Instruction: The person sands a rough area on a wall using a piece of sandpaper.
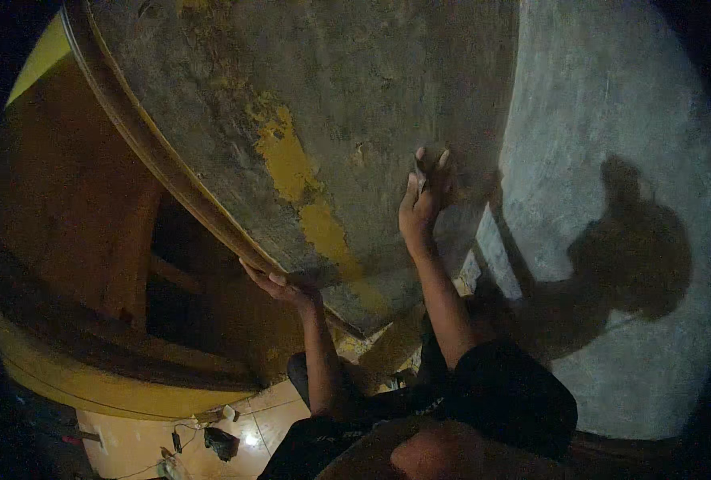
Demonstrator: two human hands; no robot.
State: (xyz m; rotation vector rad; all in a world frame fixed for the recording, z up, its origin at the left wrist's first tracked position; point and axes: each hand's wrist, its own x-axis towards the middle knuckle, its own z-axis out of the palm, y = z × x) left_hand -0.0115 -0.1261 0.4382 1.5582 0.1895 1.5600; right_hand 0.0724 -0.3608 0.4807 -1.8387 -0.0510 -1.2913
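Observation:
My right hand point(422, 204) is raised against a worn grey-brown wall face point(355, 96) with patches of old yellow paint point(291, 164). Its fingers press a small dark flat piece point(433, 162), perhaps sandpaper or a scraper, onto the wall. Lower down and to the left, my left hand point(279, 286) curls its fingers around the moulded edge trim point(163, 164) of that wall face. Both forearms come up from the lower edge, out of dark sleeves.
A grey plastered wall point(611, 104) at the right carries my shadow. At the left stand brown wooden frame parts point(123, 256) with a yellow curved band point(107, 384). Far below, a pale tiled floor point(131, 448) holds a few small dark objects point(221, 442).

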